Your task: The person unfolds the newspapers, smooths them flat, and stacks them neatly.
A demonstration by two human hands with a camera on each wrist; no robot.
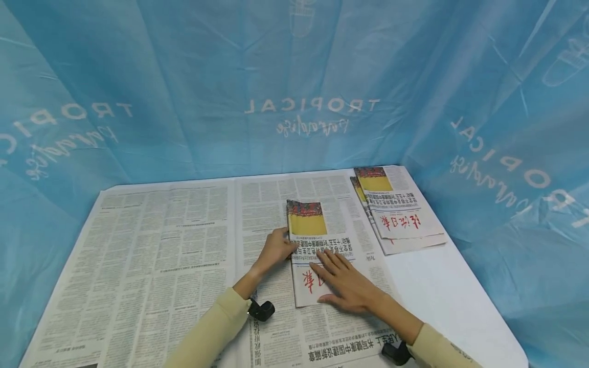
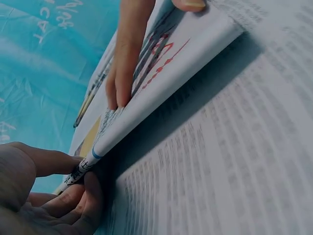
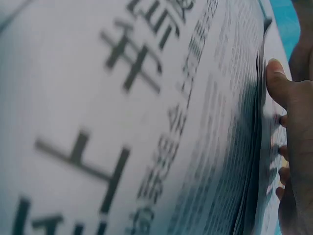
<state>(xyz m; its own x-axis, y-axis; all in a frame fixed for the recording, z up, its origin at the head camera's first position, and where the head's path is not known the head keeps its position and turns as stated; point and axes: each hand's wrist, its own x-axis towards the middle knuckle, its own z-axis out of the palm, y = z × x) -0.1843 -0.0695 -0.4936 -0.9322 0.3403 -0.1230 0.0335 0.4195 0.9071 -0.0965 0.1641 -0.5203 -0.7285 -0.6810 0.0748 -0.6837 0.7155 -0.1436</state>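
Note:
A folded newspaper [image 1: 307, 225] with a yellow picture and red characters lies in front of me in the head view. My left hand [image 1: 276, 249] pinches its left folded edge, thumb and fingers on either side of the rolled fold [image 2: 142, 110] in the left wrist view. That edge is lifted off the sheets below. Fingers spread, my right hand [image 1: 347, 283] rests on the folded paper's right half and covers part of the red title. In the right wrist view the right thumb [image 3: 278, 81] lies near the stacked paper edges.
Open newspaper sheets [image 1: 156, 266] spread over the white table [image 1: 442, 286]. At the back right, several folded newspapers [image 1: 395, 209] overlap in a stack. Blue printed curtains [image 1: 207, 92] hang around the table's back and sides. Each wrist wears a black camera [image 1: 261, 310].

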